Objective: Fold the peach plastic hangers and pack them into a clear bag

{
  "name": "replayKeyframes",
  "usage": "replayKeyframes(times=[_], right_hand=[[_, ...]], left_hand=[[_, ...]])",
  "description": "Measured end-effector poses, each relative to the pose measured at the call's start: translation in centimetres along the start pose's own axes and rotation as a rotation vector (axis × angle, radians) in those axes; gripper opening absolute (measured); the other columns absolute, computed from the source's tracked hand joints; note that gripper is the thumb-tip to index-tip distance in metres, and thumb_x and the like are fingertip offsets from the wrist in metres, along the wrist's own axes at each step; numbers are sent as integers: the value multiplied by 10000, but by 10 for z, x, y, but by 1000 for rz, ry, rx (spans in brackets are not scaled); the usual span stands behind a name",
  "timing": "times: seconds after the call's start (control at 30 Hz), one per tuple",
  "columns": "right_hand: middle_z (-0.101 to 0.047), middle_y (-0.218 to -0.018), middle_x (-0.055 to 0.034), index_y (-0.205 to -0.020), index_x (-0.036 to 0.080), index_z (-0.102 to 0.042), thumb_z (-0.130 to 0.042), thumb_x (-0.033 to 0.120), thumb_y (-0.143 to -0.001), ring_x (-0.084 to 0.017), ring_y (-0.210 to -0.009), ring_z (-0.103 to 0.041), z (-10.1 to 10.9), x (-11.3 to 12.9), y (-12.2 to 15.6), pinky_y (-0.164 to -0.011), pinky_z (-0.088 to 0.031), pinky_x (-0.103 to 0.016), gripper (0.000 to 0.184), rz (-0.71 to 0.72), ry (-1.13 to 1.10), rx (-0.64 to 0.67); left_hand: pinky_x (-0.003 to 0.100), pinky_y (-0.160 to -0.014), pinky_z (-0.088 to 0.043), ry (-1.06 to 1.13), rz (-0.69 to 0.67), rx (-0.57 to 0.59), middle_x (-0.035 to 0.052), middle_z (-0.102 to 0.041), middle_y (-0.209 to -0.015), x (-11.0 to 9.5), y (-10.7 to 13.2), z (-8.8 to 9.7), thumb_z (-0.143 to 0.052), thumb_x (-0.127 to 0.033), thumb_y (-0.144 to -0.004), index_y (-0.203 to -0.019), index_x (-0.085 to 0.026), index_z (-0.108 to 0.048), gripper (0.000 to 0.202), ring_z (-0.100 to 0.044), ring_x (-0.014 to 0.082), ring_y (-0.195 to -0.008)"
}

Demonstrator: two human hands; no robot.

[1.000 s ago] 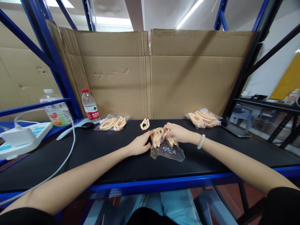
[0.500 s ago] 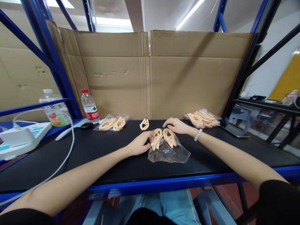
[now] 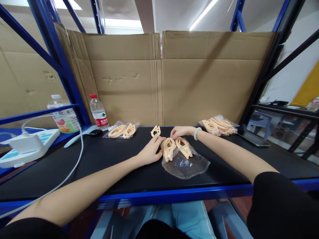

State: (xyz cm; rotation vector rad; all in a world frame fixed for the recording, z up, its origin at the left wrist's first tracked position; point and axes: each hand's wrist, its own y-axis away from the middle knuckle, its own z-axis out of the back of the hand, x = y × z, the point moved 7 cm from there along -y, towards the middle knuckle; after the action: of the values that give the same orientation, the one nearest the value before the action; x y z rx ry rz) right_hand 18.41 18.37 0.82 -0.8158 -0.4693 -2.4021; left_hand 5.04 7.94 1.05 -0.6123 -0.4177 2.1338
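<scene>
A clear plastic bag (image 3: pixel 185 164) lies on the black shelf top (image 3: pixel 104 162) with two peach-coloured plastic clips (image 3: pixel 175 147) at its mouth. My left hand (image 3: pixel 151 151) rests beside the left clip, fingers curled against it. My right hand (image 3: pixel 180 131) lies just behind the bag, fingers loosely bent, close to a single loose clip (image 3: pixel 155 131). A pale bead bracelet (image 3: pixel 196 133) circles my right wrist.
A filled bag of clips (image 3: pixel 122 130) lies at the back left, another (image 3: pixel 217 125) at the back right. A water bottle (image 3: pixel 98 112), a juice bottle (image 3: pixel 64 117), a white charger with cable (image 3: pixel 26 142) and a dark tablet (image 3: pixel 254 137) stand around. Cardboard (image 3: pixel 161 76) walls the back.
My right hand let go of the clips and moved back and left, behind the bag. The bag now lies flatter and spread out. My left hand barely shifted.
</scene>
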Motion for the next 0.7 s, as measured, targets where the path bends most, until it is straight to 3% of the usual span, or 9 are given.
replayKeyframes(times=[0.17,0.33,0.43,0.57,0.63,0.7], right_hand=[[-504,-487,49,-542,136,-578,-526,160,-607,-81,-486,-438,0,-6,10,-487,-355,-200,86,-10,-33,-38],[-605,-585,20,-631,141,-618,-584,182,-636,-110,-560,-544,2,-10,14,-530,-415,-199,54,-31,-37,-89],[-647,-641,-15,-665,133,-626,-650,200,-653,-144,-604,-585,4,-9,15,-563,-456,-226,72,-33,2,-184],[-686,-940,-93,-898,122,-647,-545,201,-807,-196,-845,-630,8,-3,39,-766,-496,-292,158,20,57,-385],[-644,-1121,-119,-1048,123,-624,-480,191,-860,-219,-1022,-595,7,1,62,-923,-451,-351,247,83,116,-456],[-590,-1233,-143,-1173,122,-579,-491,234,-878,-255,-1163,-525,0,9,86,-1026,-381,-421,328,226,277,-472]], left_hand=[[439,-1068,-373,-43,132,-39,161,-489,-1272,16,2,1,-503,-108,-758,-1258,-100,-439,503,-461,269,-1222],[434,-1033,-416,-69,85,11,119,-590,-1206,16,1,-5,-466,-90,-782,-1175,-141,-519,399,-528,248,-1158],[433,-1014,-432,-70,82,19,126,-618,-1171,14,1,-4,-451,-81,-791,-1142,-127,-550,367,-553,248,-1123],[414,-1050,-398,-37,33,-87,125,-573,-1261,-2,2,12,-392,-160,-893,-1235,-133,-504,360,-509,226,-1200],[405,-1095,-344,-6,-82,-14,103,-524,-1343,-18,2,12,-359,-235,-944,-1300,-164,-462,378,-429,213,-1292],[420,-1135,-272,1,-181,131,92,-443,-1430,-33,4,4,-351,-291,-963,-1360,-179,-415,417,-320,218,-1371]])
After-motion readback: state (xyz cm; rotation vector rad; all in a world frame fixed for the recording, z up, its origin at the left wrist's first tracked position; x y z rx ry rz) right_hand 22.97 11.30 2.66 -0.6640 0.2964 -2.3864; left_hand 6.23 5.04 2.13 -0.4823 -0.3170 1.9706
